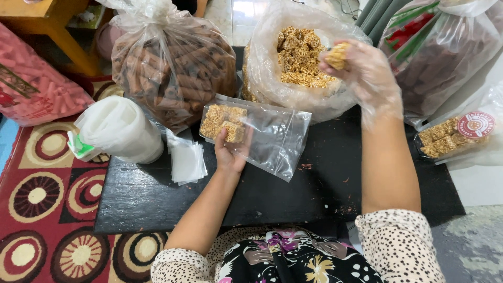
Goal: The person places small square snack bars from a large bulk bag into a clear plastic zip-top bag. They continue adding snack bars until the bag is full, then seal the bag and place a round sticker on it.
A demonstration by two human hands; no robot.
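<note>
My left hand [230, 153] holds a small clear plastic bag [272, 137] over a black board, thumb on the golden snack squares [224, 122] at its bottom end. My right hand [367, 73], in a thin clear plastic glove, grips one golden snack piece [338, 55] at the fingertips. It hovers above the mouth of a large clear bag of golden snack squares [299, 56].
A big tied bag of brown rolled sticks [175, 63] stands at the back left. A white roll [119, 128] and a stack of small empty bags [186, 160] lie on the black board [293, 194]. Filled packs [453, 137] sit right; a red bag [31, 84] lies left.
</note>
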